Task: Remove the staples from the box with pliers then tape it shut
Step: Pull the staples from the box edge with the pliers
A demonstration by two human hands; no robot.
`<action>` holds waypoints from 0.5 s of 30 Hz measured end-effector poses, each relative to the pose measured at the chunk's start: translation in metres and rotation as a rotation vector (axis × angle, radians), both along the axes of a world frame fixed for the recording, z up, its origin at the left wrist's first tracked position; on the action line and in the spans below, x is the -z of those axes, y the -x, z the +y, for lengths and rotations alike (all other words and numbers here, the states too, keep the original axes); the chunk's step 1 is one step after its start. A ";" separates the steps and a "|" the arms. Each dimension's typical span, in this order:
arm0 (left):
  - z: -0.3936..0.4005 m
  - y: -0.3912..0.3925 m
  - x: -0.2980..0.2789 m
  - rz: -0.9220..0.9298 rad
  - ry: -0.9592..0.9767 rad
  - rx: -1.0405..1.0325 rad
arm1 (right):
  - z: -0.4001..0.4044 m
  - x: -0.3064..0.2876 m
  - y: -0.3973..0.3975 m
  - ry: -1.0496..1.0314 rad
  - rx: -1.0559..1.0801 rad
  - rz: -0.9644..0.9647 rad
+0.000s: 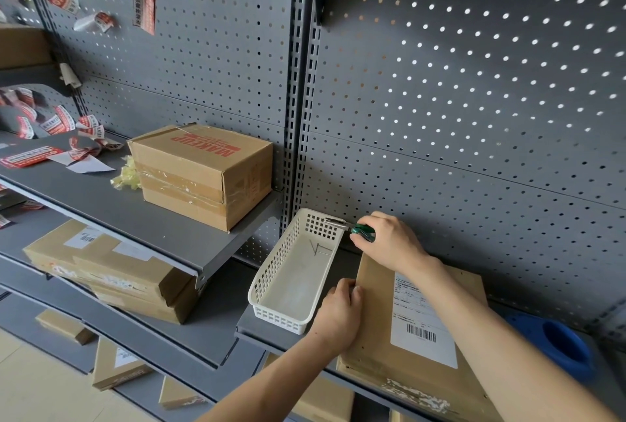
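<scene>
Gripping the green handles of the pliers (352, 227), the right hand (389, 242) is curling its fingers round them and holding the metal nose over the far rim of the white basket (271, 286); whether the nose is pinching a staple is too small to tell. Two thin staples (318, 249) are lying on the basket floor. Beside the basket, the left hand (340, 313) is pressing on the near left edge of the box (372, 337), thumb and fingers bent over that edge. Lying flat on the grey shelf (257, 330), the box is running its long axis away from the person toward the pegboard (474, 117). Its white shipping label (420, 330) is showing a barcode, the small print being unreadable. A blue tape dispenser (562, 347) is sitting right of the box, partly hidden by the right forearm. On a higher shelf to the left, a taped carton (203, 174) is reading "MAKEUP" in red, upside down.
</scene>
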State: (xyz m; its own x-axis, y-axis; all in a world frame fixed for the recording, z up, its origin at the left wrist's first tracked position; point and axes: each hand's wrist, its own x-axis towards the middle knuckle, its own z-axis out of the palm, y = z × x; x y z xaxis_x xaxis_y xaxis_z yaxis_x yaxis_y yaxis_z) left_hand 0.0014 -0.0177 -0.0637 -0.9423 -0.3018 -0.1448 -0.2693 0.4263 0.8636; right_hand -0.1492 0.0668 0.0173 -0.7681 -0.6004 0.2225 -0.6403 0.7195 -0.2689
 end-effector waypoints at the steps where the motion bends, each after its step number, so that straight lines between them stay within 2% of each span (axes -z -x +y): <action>1: -0.001 0.000 0.000 -0.003 0.002 0.000 | 0.002 -0.001 -0.001 -0.001 0.006 0.011; 8: -0.003 0.004 -0.006 -0.032 0.026 0.022 | 0.033 -0.005 -0.005 -0.036 0.030 0.140; 15: -0.006 0.014 -0.012 -0.145 -0.002 0.030 | 0.077 -0.009 -0.009 -0.024 0.097 0.134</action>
State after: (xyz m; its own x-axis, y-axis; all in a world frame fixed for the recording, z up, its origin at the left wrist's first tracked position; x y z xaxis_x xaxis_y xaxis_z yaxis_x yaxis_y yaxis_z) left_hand -0.0121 -0.0235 -0.0516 -0.9200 -0.2736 -0.2806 -0.3785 0.4344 0.8173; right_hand -0.1398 0.1433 0.0260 -0.7874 -0.5308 0.3135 -0.5962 0.7851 -0.1681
